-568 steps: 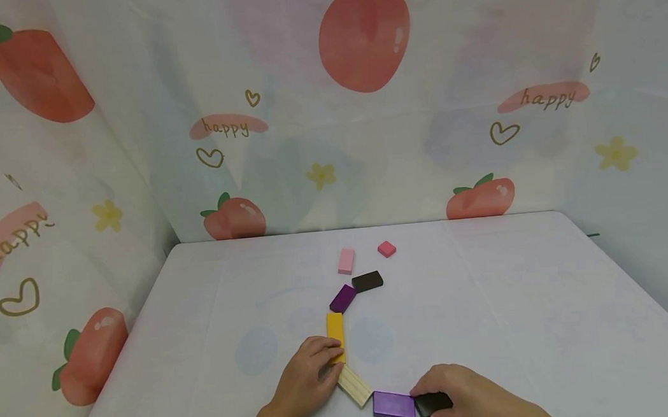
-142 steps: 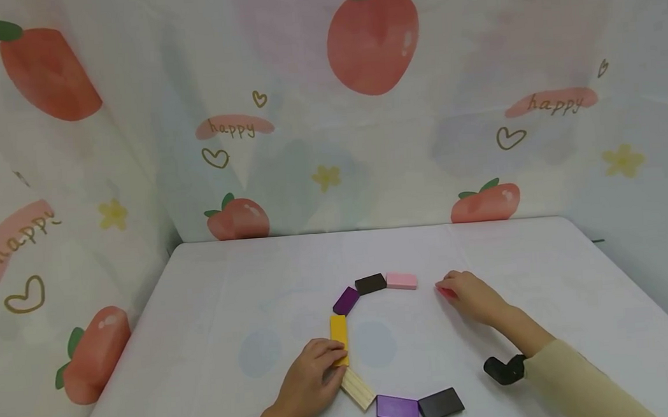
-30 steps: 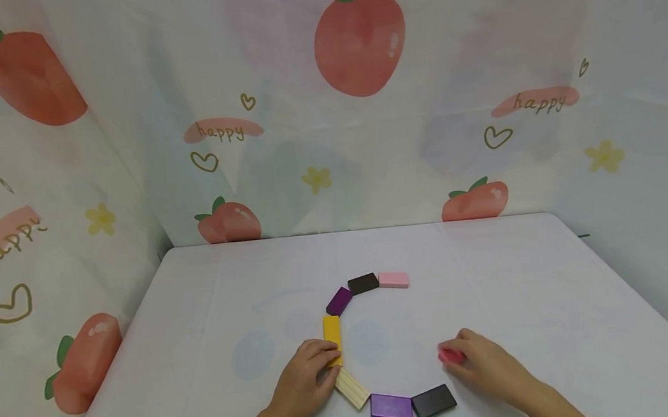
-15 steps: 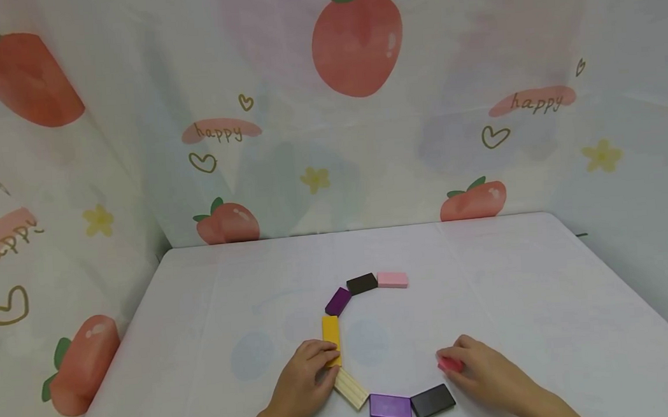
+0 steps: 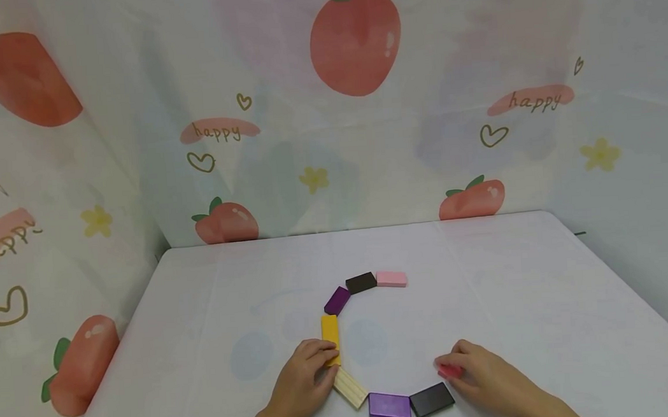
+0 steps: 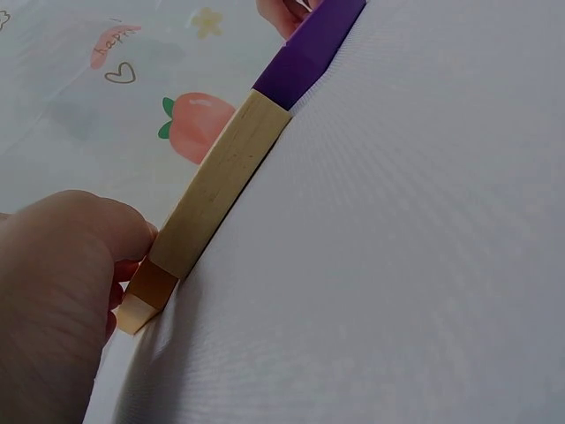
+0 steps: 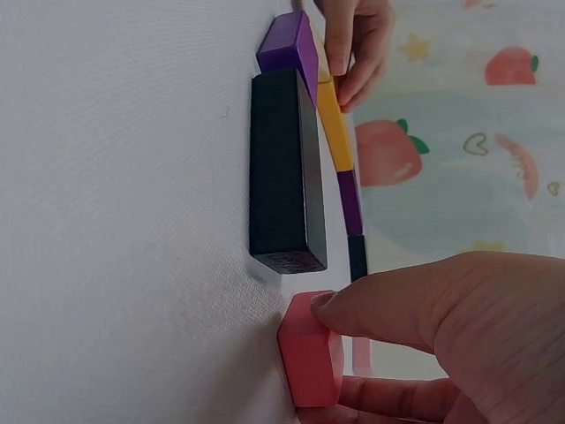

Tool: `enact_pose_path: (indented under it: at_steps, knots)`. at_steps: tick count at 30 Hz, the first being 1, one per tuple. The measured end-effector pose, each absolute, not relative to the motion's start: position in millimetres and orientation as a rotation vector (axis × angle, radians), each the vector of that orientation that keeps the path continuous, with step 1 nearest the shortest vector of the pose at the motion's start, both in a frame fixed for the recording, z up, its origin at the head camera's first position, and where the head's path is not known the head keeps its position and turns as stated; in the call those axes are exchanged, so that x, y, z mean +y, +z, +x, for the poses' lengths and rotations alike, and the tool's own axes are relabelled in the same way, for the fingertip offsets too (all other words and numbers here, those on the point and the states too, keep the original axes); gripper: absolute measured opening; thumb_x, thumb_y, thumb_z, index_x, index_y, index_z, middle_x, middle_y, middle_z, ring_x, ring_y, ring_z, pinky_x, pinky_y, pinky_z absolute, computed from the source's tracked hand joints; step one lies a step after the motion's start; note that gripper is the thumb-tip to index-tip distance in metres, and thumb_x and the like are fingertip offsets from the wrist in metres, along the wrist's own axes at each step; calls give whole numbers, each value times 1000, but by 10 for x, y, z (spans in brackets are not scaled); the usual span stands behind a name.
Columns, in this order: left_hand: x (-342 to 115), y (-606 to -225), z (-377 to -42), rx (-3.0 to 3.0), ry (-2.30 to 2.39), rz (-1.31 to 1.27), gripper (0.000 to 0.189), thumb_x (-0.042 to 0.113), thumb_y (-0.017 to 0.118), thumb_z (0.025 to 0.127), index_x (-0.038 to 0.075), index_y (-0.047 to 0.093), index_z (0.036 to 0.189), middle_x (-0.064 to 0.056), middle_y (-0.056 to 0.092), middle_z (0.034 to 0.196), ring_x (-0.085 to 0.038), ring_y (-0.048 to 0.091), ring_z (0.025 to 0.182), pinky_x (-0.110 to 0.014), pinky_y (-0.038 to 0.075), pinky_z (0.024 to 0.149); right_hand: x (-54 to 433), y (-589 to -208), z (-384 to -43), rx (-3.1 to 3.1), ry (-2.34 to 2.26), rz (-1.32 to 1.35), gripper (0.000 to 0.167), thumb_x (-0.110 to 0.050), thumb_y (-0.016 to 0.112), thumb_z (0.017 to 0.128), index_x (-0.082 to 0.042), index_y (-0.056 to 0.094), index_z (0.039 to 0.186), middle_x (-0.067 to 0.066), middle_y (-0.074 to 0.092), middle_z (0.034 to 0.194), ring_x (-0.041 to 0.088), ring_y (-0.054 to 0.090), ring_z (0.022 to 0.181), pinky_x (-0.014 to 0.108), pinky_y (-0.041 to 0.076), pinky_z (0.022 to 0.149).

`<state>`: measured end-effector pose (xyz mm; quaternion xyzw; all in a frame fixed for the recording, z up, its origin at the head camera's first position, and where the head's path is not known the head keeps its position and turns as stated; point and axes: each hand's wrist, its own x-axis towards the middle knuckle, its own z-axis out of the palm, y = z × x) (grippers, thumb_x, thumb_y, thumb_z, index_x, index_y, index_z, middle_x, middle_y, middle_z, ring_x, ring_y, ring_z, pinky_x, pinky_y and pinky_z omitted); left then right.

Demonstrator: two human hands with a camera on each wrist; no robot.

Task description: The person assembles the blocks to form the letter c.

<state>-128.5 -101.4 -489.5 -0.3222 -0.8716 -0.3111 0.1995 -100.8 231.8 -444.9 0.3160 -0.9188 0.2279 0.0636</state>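
Observation:
My right hand (image 5: 488,377) pinches a small coral-red block (image 7: 313,349) between thumb and fingers, low over the white cloth. Just left of it, apart, lies a black block (image 5: 432,400), its corner meeting a purple block (image 5: 389,407). A grooved bare-wood block (image 5: 350,388) continues the curved line, followed by a yellow block (image 5: 330,330). My left hand (image 5: 304,379) rests its fingers on the yellow block, the thumb at the wood block's end. Farther up the curve come a dark purple block (image 5: 337,301), a dark brown block (image 5: 361,283) and a pale pink block (image 5: 392,279).
The blocks form an open C on a table (image 5: 522,286) covered in white cloth. Behind and to the left hangs a printed curtain (image 5: 376,148) with fruit, hearts and flowers. Bare cloth lies between the pink block and my right hand.
Earlier, the pale pink block was moved to join the dark brown one. My right hand brought the red block from the far side toward the near black block. The left hand stays put.

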Motion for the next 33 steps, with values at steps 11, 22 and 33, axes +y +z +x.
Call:
enact_pose_path:
  at_steps: [11,22,33]
  knots:
    - [-1016,-4904,-1303,-2449,-860,-887,21,16,70,79,8,71,99,4,61,106,-11,52,101,-27,46,88,2288,-4389,-985,-2937,701,914,16,-16,68,83,-10,70,97,-15,45,82,-2,40,68,18,42,56]
    - [-1022,-4912,-1313,-2430,-851,-901,21,15,69,80,7,70,100,2,61,106,-13,52,100,-29,47,87,2289,-4372,-941,-2980,696,878,15,-15,66,83,-10,71,96,-16,44,81,-3,40,68,18,41,56]
    - [-1018,-4937,-1307,-2432,-872,-889,21,15,70,79,9,71,99,5,61,105,-10,52,100,-25,46,87,2294,-4358,-889,-3057,683,833,18,-19,66,84,-13,70,100,-14,44,86,-2,42,71,19,44,58]
